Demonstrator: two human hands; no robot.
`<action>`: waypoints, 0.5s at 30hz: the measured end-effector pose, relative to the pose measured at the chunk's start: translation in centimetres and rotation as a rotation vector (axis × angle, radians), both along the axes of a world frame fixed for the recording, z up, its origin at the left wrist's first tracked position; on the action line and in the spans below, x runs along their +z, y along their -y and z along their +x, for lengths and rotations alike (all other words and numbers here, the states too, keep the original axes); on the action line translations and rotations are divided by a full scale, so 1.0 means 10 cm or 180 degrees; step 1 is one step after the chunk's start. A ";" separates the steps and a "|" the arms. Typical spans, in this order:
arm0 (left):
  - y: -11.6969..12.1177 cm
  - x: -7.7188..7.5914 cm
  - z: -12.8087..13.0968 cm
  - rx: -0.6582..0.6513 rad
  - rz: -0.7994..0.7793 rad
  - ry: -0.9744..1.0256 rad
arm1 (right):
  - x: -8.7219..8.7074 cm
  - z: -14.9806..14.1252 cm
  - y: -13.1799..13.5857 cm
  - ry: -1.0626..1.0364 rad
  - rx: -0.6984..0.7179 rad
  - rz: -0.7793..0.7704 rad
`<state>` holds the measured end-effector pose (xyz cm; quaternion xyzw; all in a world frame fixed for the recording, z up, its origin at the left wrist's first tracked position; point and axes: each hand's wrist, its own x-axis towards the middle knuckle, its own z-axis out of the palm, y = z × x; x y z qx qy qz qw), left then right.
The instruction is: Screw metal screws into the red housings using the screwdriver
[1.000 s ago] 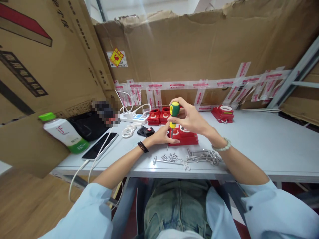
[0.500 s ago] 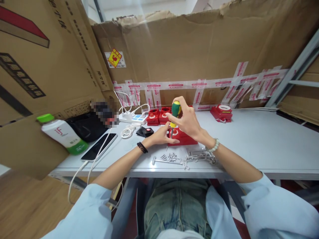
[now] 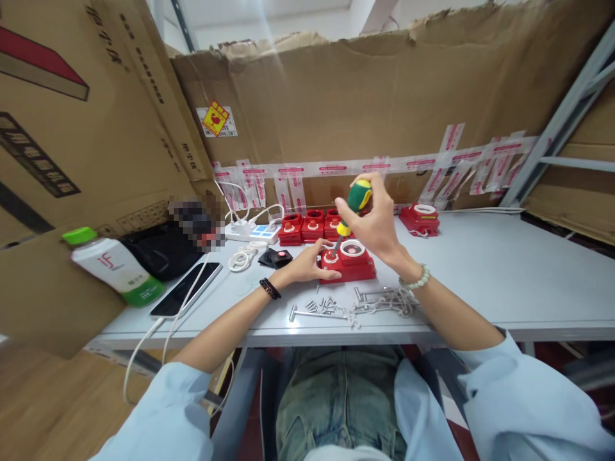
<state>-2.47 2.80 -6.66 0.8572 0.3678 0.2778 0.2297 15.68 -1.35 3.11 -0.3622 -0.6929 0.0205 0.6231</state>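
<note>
My right hand [image 3: 377, 221] grips a green and yellow screwdriver [image 3: 358, 198], its shaft slanting down to the left. The tip meets the round fitting on the left part of a red box-shaped device [image 3: 358, 270], which also carries a white ring with a dark centre. My left hand [image 3: 312, 264] holds the device's left end between thumb and fingers. In front of the device lie several small screws [image 3: 327, 304], a T-shaped metal rod [image 3: 319, 314] and a tangle of chains and metal rods [image 3: 391, 302].
Several similar red devices [image 3: 314, 226] stand behind, and another [image 3: 419, 219] is at the back right. To the left are white rings [image 3: 240, 260], black pieces [image 3: 275, 258], a power strip [image 3: 262, 232], a phone [image 3: 187, 289] and a bottle [image 3: 113, 266]. Cardboard [image 3: 312, 109] walls the back.
The screwdriver has gone from nearly upright to leaning right, as my right hand moved right. The white ring on the device now shows. My left hand stays at the device, and the view has shifted slightly.
</note>
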 end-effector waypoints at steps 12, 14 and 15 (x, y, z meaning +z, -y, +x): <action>-0.02 0.11 -0.09 0.0084 -0.0079 -0.0458 | 0.16 0.44 -0.12 0.0749 0.0084 -0.0465; -0.03 0.15 -0.14 0.0147 -0.0090 -0.0581 | 0.13 0.51 -0.08 0.1519 0.0412 -0.1216; -0.04 0.16 -0.17 0.0190 -0.0091 -0.0658 | 0.09 0.55 -0.04 0.1916 0.0573 -0.1609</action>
